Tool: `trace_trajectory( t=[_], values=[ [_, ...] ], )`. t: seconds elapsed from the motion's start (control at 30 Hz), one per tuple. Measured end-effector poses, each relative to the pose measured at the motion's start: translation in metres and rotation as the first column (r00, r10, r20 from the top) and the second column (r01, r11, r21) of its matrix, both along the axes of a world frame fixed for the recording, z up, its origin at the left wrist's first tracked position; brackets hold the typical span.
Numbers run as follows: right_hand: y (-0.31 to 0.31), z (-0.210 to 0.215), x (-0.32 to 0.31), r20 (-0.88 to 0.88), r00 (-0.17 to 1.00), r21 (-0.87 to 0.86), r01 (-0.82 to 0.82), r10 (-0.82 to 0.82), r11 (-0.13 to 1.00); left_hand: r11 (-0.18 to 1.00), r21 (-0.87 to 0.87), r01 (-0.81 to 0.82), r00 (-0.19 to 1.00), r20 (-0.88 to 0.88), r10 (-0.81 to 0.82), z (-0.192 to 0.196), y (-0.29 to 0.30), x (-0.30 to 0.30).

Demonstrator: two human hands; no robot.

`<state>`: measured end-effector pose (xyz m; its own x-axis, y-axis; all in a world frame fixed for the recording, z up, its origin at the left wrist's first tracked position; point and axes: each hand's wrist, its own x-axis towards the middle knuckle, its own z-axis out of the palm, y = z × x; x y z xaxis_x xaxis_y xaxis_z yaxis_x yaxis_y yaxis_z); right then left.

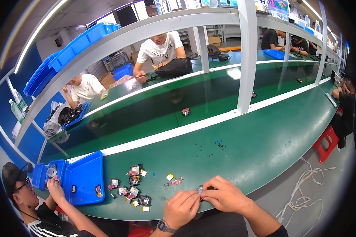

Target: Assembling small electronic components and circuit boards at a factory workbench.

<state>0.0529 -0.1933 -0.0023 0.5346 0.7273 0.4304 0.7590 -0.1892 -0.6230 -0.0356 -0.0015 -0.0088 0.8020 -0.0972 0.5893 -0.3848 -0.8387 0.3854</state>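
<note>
Green bench (241, 158): small part (200, 189) pinched between both hands (203, 201)

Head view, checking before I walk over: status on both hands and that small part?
Left hand and right hand together, pinching small dark part. Over green bench edge. Small black square modules scattered left, clear of hands.

Two blue trays (85, 177); two red stools (326, 143); one black bag (174, 67); two water bottles (16, 106).
</note>
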Motion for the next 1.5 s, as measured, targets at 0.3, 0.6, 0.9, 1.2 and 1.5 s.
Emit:
trace_trajectory(
  t=[0.3, 0.6, 0.9, 1.2, 1.5],
  values=[
    [-0.007, 0.010, 0.009, -0.010, 0.998, -0.088, -0.065, 0.064, 0.994, 0.954, -0.283, 0.102, 0.843, -0.485, -0.234, 0.031, 0.020, 0.019],
    [-0.009, 0.010, -0.001, -0.041, 0.998, -0.013, -0.050, 0.049, 0.999, 0.949, -0.298, -0.097, 0.685, -0.712, -0.154, 0.036, 0.010, 0.019],
    [-0.001, 0.013, -0.020, 0.040, 0.999, 0.062, -0.026, 0.023, 0.998, 0.395, -0.904, -0.161, 0.806, -0.352, -0.477, 0.006, 0.009, -0.027],
    [0.003, 0.016, -0.026, 0.005, 0.998, 0.061, -0.064, 0.063, 0.996, 0.531, -0.845, -0.065, 0.850, -0.325, -0.414, -0.002, 0.015, -0.042],
    [0.007, 0.011, -0.037, -0.068, 0.997, 0.104, -0.017, 0.024, 0.994, 0.500, -0.852, -0.154, 0.835, -0.383, -0.396, 0.000, 0.014, -0.047]
  ],
)
